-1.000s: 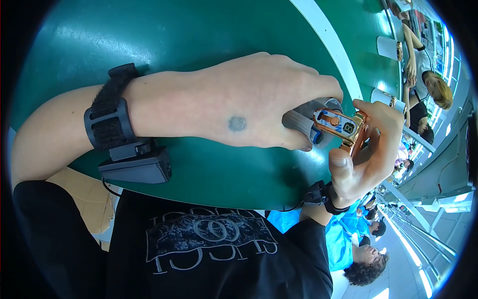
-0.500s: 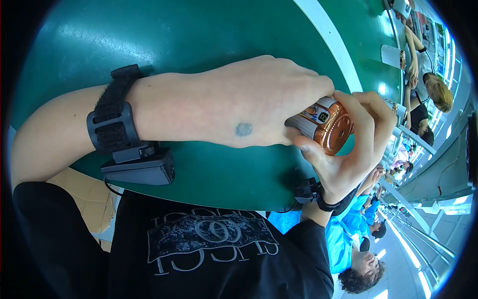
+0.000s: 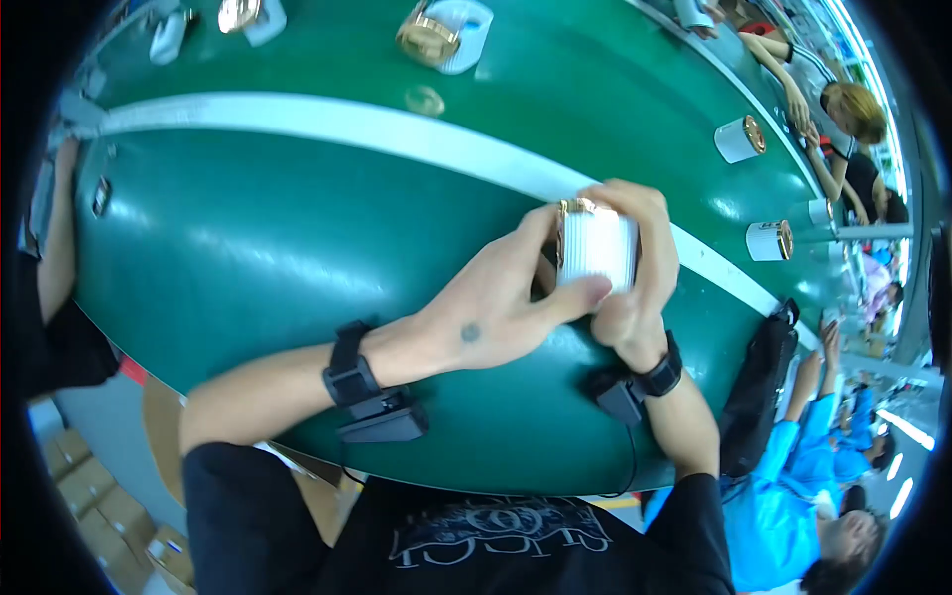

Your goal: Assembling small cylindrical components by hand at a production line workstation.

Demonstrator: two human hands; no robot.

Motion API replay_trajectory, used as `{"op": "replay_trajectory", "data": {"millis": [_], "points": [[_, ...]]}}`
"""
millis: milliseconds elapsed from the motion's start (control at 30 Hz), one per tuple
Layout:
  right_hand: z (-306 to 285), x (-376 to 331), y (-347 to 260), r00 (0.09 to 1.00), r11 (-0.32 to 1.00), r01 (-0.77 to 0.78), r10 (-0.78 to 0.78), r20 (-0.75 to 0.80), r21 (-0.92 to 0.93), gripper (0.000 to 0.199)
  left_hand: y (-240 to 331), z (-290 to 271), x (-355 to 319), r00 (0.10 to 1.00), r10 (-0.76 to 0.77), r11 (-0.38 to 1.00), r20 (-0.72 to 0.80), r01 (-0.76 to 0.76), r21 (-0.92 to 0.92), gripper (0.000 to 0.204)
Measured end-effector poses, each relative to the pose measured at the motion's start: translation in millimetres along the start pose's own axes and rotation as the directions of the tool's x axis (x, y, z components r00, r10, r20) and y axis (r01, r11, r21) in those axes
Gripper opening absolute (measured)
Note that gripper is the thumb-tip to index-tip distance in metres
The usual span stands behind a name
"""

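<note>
Above the green table (image 3: 297, 248), both of my hands hold a white ribbed cylinder (image 3: 600, 248) with a shiny copper-coloured end at its upper left. My left hand (image 3: 486, 307) is closed on its left side, with the thumb across the lower front. Around the right side wrap the fingers of my right hand (image 3: 650, 253), partly smeared by motion. The ribbed wall faces me, and most of the copper end is hidden by fingers. Each wrist carries a black strap with a small dark box.
Beyond a white strip (image 3: 327, 117), similar cylinders (image 3: 742, 139) stand or lie on a green surface. A small dark object (image 3: 101, 196) lies at the table's left, near another person's arm (image 3: 61, 228). A black bag (image 3: 759, 397) is at right, beside people in blue. Cartons (image 3: 109, 506) sit lower left.
The view has shifted, showing more of the table and both forearms. The cylinder has turned: its copper end faced right, and now the ribbed side faces me. Both hands still hold it.
</note>
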State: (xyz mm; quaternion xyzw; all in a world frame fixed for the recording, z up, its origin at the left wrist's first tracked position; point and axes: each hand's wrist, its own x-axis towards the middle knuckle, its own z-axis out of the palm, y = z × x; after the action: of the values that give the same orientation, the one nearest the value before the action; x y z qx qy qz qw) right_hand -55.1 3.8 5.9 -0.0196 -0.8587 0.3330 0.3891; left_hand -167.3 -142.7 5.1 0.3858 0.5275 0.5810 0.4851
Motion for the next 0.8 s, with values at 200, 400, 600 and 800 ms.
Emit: {"op": "replay_trajectory", "data": {"millis": [200, 400, 600, 800], "points": [[16.1, 20.0, 8.2, 0.958, 0.934, -0.287, 0.274, 0.088, 0.214, 0.078, 10.6, -26.9, 7.7, 0.918, 0.387, 0.756, -0.090, -0.261, 0.600, 0.086], [17.8, 27.1, 9.8, 0.937, 0.928, -0.335, 0.310, 0.164, 0.162, 0.057, 17.7, -32.3, 6.4, 0.983, 0.150, 0.841, -0.105, -0.071, 0.536, 0.091], [19.1, 37.6, 5.7, 0.948, 0.955, -0.296, 0.297, 0.112, -0.029, 0.043, 11.4, -56.0, 21.1, 0.962, 0.274, 0.827, -0.021, -0.224, 0.515, 0.092], [-8.1, 53.3, 27.1, 0.862, 0.865, -0.498, 0.486, 0.142, 0.058, 0.055, 27.2, -91.4, 42.8, 0.799, 0.601, 0.525, -0.007, -0.387, 0.758, 0.093]]}}
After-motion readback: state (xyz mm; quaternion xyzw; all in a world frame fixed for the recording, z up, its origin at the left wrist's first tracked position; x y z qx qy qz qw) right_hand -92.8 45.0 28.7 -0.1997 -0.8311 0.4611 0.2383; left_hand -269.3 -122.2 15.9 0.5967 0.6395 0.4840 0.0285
